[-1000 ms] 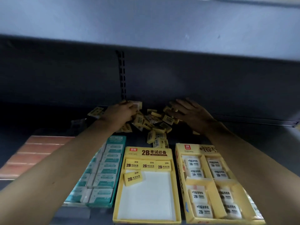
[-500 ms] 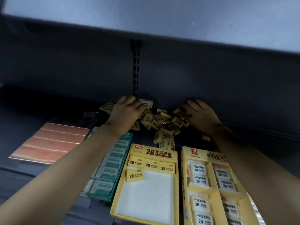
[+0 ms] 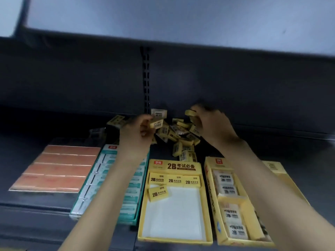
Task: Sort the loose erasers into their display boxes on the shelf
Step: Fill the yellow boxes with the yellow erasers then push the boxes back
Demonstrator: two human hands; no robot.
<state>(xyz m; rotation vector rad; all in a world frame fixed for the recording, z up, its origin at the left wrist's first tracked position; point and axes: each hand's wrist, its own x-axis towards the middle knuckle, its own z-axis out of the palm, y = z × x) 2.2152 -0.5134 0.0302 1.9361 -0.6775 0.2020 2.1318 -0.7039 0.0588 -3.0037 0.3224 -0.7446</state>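
A heap of loose yellow erasers [image 3: 178,134] lies at the back of the dark shelf. My left hand [image 3: 136,132] is lifted over its left side and pinches one yellow eraser [image 3: 156,123]. My right hand [image 3: 212,125] is raised at the heap's right side and holds another yellow eraser [image 3: 190,112] between fingers and thumb. In front stands a yellow 2B display box [image 3: 175,166] with a row of three yellow erasers and one loose eraser [image 3: 159,193] on its white floor. To its right a yellow compartment box [image 3: 210,187] holds white 2B erasers.
A teal box [image 3: 87,200] of white-and-teal erasers sits left of the yellow box, partly under my left forearm. A pack of orange bars [image 3: 56,169] lies further left. Another yellow box [image 3: 275,168] shows at the right. An upper shelf [image 3: 181,20] overhangs.
Both hands have risen from the heap, each now pinching a yellow eraser. They lay flat on the pile before. The view has shifted slightly.
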